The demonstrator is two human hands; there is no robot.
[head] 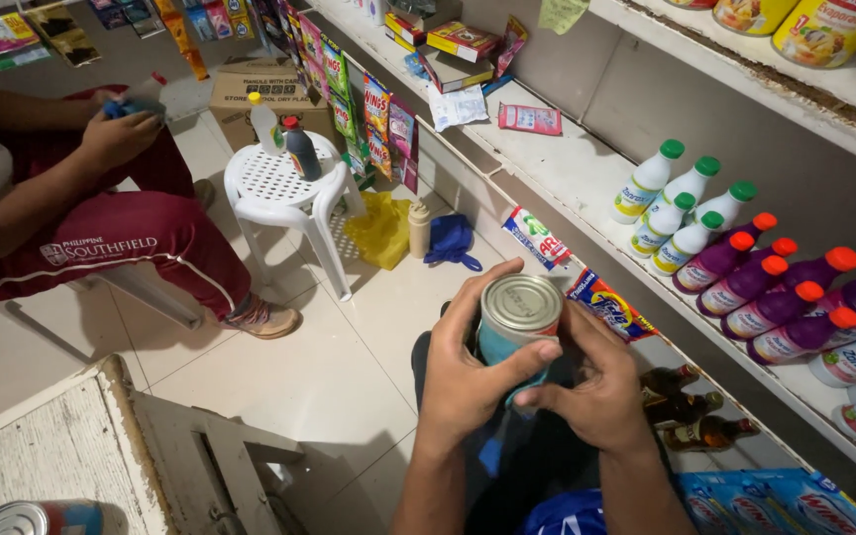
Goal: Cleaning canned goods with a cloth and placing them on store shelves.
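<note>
Pale floor tiles (349, 376) spread across a small shop, with a long white shelf (567, 168) running along the right wall. On that shelf stand purple bottles with orange caps (775, 297) and, just beside them, white bottles with green caps (676, 213); flat packets and small boxes (463, 42) lie farther along it. Below the shelf edge, brown glass bottles (695, 406) lie near the floor. At the lower left sits a worn white wooden crate (61, 456) with another tin (37, 518) at its near edge.

A second person in dark red trousers (121, 238) sits at the left, both of their hands busy with a small blue thing that is too small to make out. Beside them stands a white plastic stool (284, 188) carrying two small bottles (284, 139), with a cardboard box (265, 84) behind it. A yellow bag (380, 230) and a blue cloth (451, 240) lie on the floor past the stool.

At the centre, the can (517, 322) is held upright in mid-air, its grey lid facing up, above the wearer's lap and well apart from the shelf. The left hand (473, 372) wraps around its side, thumb across the front. The right hand (601, 381) is curled against the can's other side, fingers (562, 396) bent toward its lower part.
</note>
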